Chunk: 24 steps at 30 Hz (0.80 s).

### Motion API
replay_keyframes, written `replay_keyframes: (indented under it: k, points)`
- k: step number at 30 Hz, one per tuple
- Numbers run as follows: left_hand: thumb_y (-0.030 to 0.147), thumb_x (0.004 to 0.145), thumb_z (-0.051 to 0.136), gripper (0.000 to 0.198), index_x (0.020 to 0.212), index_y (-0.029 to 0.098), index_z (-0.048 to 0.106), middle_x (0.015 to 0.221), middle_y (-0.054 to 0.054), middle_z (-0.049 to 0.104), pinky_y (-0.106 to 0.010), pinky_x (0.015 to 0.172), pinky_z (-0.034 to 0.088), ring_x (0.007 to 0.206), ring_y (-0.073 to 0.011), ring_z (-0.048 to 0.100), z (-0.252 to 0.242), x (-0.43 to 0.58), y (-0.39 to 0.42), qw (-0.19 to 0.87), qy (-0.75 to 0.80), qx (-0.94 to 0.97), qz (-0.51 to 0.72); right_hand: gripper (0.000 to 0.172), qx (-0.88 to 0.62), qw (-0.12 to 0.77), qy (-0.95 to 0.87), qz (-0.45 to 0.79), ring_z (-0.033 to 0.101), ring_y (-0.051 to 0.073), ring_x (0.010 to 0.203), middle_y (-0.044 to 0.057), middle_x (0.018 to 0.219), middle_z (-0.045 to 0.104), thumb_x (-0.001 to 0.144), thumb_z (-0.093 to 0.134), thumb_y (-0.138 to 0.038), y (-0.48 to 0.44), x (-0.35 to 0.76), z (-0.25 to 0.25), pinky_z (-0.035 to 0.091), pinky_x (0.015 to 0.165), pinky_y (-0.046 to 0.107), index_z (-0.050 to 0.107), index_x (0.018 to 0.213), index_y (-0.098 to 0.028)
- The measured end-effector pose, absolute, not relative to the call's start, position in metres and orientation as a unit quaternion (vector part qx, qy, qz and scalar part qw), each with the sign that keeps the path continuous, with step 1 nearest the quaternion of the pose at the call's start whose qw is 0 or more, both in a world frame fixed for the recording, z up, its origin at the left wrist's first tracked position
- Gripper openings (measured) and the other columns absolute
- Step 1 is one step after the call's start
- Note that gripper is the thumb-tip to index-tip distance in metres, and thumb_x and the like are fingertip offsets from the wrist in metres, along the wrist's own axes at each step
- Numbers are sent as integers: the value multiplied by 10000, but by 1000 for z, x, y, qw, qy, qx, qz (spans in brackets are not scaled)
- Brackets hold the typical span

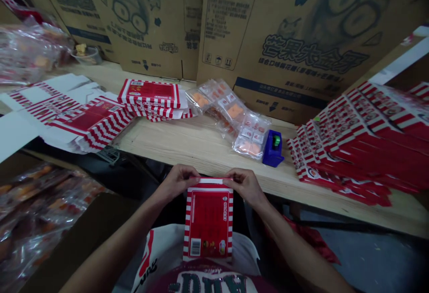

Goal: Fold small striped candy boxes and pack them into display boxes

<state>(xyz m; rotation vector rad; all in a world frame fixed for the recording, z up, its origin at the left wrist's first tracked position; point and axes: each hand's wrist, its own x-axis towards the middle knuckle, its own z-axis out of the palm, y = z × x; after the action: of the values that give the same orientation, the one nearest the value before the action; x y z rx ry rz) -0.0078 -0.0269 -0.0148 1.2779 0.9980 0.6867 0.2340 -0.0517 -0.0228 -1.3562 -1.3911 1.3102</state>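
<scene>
A red snack box (209,217) with a red-and-white striped border stands upright against my body, its far end at the table edge. My left hand (181,179) pinches the left corner of that far end. At the right corner, my right hand (246,185) grips it the same way, thumb and fingers closed. A white strip shows along the edge between my hands. Just beyond, on the table (161,141), lie clear bags of orange pieces (231,107). Beside them sits a small blue holder (273,149) with a green part, perhaps a tape dispenser.
Two or more filled red boxes (150,94) lie stacked behind my hands. Flat printed cartons (90,118) spread at left; a tall stack of striped cartons (362,136) leans at right. Large cardboard cases (311,60) line the back. Lower left, a carton holds bagged pieces (50,212).
</scene>
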Motion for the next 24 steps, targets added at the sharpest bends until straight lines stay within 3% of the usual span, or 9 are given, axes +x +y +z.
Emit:
replay_keyframes:
  k: [4,10,14,17,19,21,23,24]
  points:
    - [358,753,684,241,678,129,683,611,-17,641,-209,553,413,560,-111,559,-10,-11,-23,617,422,593,300,173,-518,383,-576,503,567,130,573,4,617,645,751,698,-305,-51,232,-16,427,544,235,669,659,-161]
    - [323,804,661,183,852,160,729,922,-81,739,-263,743,515,842,-191,680,-25,-12,-37,467,397,710,347,101,-505,443,-599,435,662,177,837,47,906,721,775,694,-246,-75,228,-28,497,721,258,709,856,-189]
    - [301,844,609,163,827,201,736,909,-69,749,-273,761,531,833,-197,698,-49,-4,-45,397,417,719,390,66,-526,493,-587,369,667,176,815,46,845,719,797,628,-188,-87,215,-40,501,759,279,687,769,-194]
    - [330,817,647,154,784,204,730,902,-68,726,-292,796,523,858,-213,678,-59,7,-45,439,423,687,396,83,-543,516,-558,357,665,180,831,41,849,712,814,609,-201,-91,210,-46,502,785,297,667,755,-204]
    - [364,788,685,172,817,202,735,860,-56,682,-282,754,513,825,-205,645,-60,13,-44,498,430,643,392,73,-533,498,-549,410,667,190,884,46,924,718,808,637,-245,-91,218,-47,510,807,311,682,853,-210]
    - [401,771,701,214,817,195,736,799,-35,616,-255,676,488,748,-178,596,-60,18,-41,553,434,594,391,227,-520,479,-539,458,665,202,937,57,1019,715,772,690,-308,-84,241,-48,521,822,328,686,980,-216]
    - [417,744,723,238,736,179,722,769,-25,577,-244,661,466,721,-162,563,-60,22,-37,581,436,565,392,327,-568,524,-496,396,651,211,960,73,1066,703,745,708,-370,-69,277,-49,520,825,343,680,1029,-211]
    - [418,722,742,250,691,172,707,783,-28,582,-247,685,465,745,-167,568,-61,23,-36,587,436,558,393,331,-616,568,-449,309,637,214,971,82,1070,694,748,689,-394,-58,298,-49,511,831,349,677,1017,-202]
